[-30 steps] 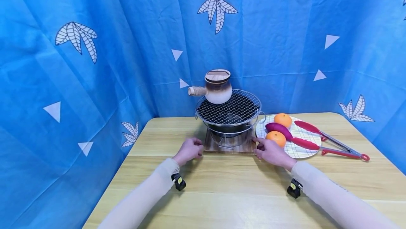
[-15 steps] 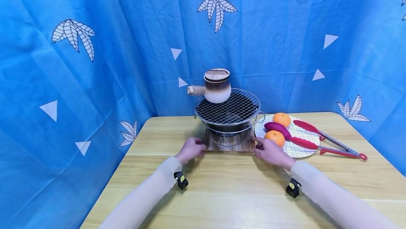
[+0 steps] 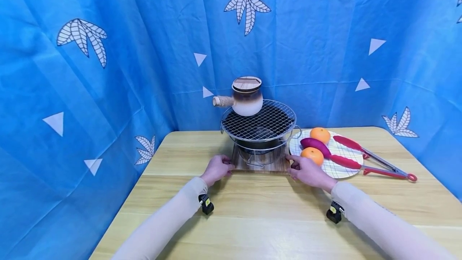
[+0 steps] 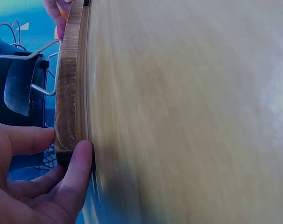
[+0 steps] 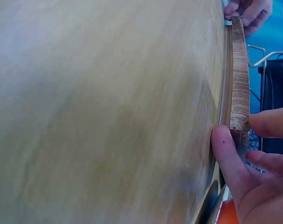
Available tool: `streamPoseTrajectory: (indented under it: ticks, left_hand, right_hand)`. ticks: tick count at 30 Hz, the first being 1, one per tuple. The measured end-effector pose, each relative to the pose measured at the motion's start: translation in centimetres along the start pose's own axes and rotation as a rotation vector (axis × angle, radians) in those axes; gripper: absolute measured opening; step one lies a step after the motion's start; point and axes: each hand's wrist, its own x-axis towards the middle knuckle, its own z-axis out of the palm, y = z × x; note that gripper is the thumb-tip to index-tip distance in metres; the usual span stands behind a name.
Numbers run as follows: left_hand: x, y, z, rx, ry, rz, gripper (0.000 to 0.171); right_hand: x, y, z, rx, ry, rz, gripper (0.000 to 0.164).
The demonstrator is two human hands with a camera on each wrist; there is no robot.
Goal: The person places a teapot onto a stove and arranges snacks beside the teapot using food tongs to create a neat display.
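A brown wooden board (image 3: pixel 268 168) lies on the table under a round tabletop grill with a wire mesh (image 3: pixel 276 123). My left hand (image 3: pixel 217 170) pinches the board's front left corner. In the left wrist view, its fingers lie on both sides of the board's end (image 4: pixel 67 100). At the front right corner, my right hand (image 3: pixel 308 172) grips the board in the same manner, and the right wrist view shows thumb and fingers around the board's end (image 5: pixel 240 88). On the mesh's left rear stands a brown and white clay pot (image 3: pixel 248 103) with a side handle and wooden lid.
Right of the grill, close to my right hand, lies a white checked plate (image 3: pixel 337 168). It bears two oranges (image 3: pixel 312 156), a purple oblong vegetable (image 3: pixel 313 144) and the red heads of metal tongs (image 3: pixel 388 166). A blue curtain (image 3: pixel 317 51) hangs behind the table (image 3: pixel 252 216).
My left hand has moved slightly right, onto the board's corner, and now grips it. The right hand has stayed at its corner. The grill and pot stand as before.
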Motion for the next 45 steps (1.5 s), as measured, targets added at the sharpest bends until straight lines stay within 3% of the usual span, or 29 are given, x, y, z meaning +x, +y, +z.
streamPoseTrajectory:
  ticks: [11,25,45]
  left_hand:
    - [0.0,-0.2,-0.1,-0.004,0.007,0.012,0.035]
    - [0.0,0.0,0.1,0.010,0.017,0.031,0.032]
    - [-0.1,-0.1,0.1,-0.004,0.016,0.034,0.033]
  right_hand:
    - [-1.0,-0.9,-1.0,-0.123,0.046,-0.066,0.052]
    - [-4.2,-1.7,-5.4,-0.333,0.165,-0.217,0.032]
    - [-7.5,1.1,-11.2,-0.438,0.197,-0.148,0.045]
